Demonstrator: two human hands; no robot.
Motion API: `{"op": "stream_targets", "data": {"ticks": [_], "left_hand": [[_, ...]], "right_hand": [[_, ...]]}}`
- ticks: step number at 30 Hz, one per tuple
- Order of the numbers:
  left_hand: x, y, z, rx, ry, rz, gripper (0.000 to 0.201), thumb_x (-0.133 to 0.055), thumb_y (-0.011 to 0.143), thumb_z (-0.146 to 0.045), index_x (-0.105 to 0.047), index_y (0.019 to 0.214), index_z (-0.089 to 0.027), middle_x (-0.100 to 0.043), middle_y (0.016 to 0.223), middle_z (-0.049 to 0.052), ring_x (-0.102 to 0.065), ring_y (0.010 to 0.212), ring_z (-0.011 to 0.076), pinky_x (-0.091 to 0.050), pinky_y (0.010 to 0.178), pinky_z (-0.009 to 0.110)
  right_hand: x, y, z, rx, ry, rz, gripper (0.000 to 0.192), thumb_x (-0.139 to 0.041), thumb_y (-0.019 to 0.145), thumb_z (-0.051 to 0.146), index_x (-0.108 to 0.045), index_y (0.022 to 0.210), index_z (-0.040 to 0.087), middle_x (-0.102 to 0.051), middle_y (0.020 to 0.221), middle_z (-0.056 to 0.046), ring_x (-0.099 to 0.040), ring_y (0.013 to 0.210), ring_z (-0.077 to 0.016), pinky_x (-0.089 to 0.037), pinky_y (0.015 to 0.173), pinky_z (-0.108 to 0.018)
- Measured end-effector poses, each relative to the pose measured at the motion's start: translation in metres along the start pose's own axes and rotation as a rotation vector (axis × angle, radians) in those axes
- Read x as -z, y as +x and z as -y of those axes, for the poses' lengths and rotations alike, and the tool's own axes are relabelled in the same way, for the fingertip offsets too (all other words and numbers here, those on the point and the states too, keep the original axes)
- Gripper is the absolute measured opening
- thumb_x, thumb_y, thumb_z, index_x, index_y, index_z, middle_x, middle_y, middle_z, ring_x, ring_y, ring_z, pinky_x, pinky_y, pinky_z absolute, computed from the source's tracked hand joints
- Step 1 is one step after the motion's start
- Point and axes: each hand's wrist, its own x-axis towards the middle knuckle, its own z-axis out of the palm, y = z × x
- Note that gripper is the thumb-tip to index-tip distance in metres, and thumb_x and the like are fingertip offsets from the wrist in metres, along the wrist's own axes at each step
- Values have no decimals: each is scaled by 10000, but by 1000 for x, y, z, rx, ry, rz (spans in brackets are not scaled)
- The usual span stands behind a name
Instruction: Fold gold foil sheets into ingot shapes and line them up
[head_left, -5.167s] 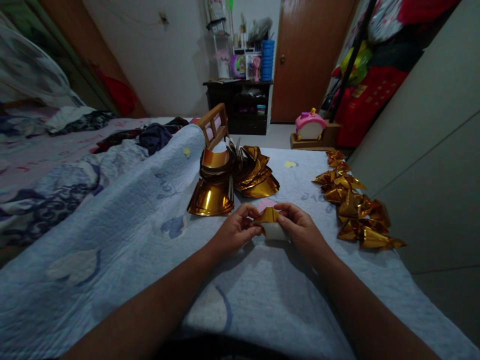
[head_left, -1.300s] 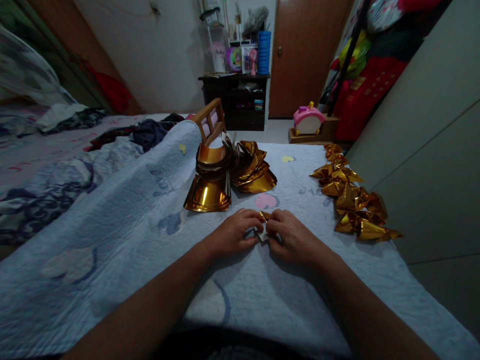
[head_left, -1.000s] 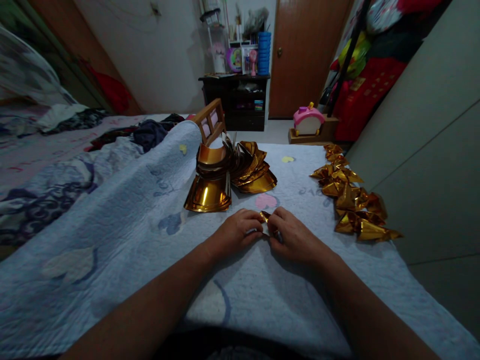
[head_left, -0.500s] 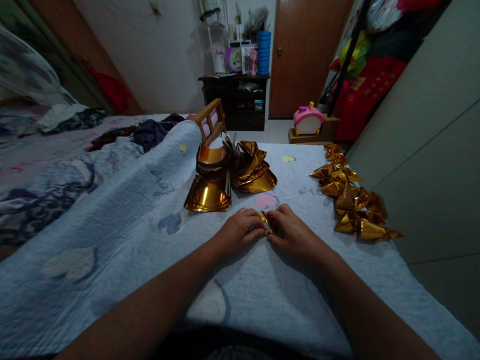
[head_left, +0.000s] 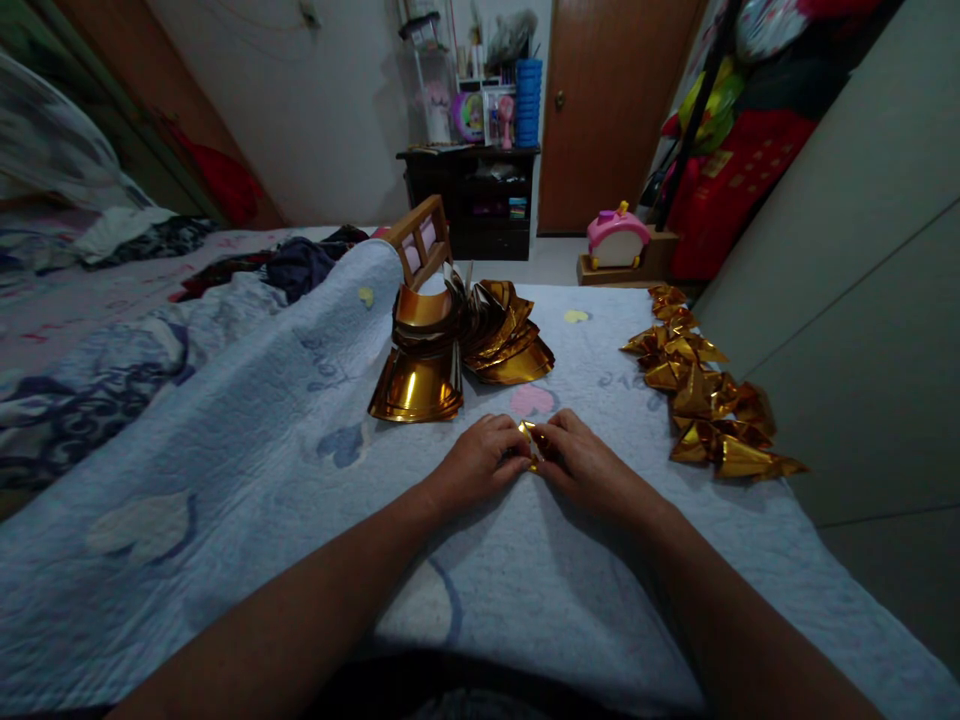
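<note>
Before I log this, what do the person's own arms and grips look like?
The left arm and right arm are sleeveless where they show, with no watch or bracelet. The left grip and right grip are ungloved, with no ring visible. Dark clothing shows at the bottom.

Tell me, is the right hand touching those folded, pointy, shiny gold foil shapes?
Apart: the head view shows pale blue cloth between the right hand and the gold foil shapes.

On the quilt (head_left: 517, 600), foil sheets (head_left: 420, 385) lie beyond the hands (head_left: 480, 460), folded pieces (head_left: 697, 400) rightward.
</note>
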Motion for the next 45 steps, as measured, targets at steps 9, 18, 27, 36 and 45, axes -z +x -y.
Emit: {"op": "stream_targets", "data": {"ticks": [9,18,27,36,45], "left_hand": [[-2,2,-2,23,26,-5,47,-644,873,-150,-650,836,-178,-624,881,43,-576,925,213,-448,856,347],[-3,4,-2,23,45,-4,67,-621,873,-141,-636,824,-184,-614,859,36,-578,899,208,-445,831,341],[-2,5,-4,47,54,2,67,-632,857,-145,-628,805,-187,-616,861,33,-573,899,207,-442,831,340],[-4,5,-4,53,63,-11,82,-617,851,-143,-600,787,-191,-604,835,27,-570,877,204,-438,809,334],[-5,5,-4,50,55,-24,77,-610,851,-144,-589,800,-197,-610,836,26,-569,880,209,-437,816,339]], "right_hand": [[7,3,2,-19,24,45,199,-458,973,131,-651,994,174,-543,951,-67,-541,918,-203,-470,862,-354],[6,2,-3,-17,23,53,221,-457,931,80,-642,1006,175,-545,977,-71,-534,922,-201,-471,881,-362],[5,1,1,-11,2,42,127,-620,869,138,-641,985,185,-529,958,-49,-522,900,-195,-463,818,-336],[0,1,1,-20,-13,17,143,-616,879,129,-639,1009,186,-530,980,-60,-527,908,-202,-464,830,-341],[0,1,2,-15,-37,20,128,-603,865,109,-611,968,185,-528,969,-65,-527,921,-214,-463,838,-351]]}}
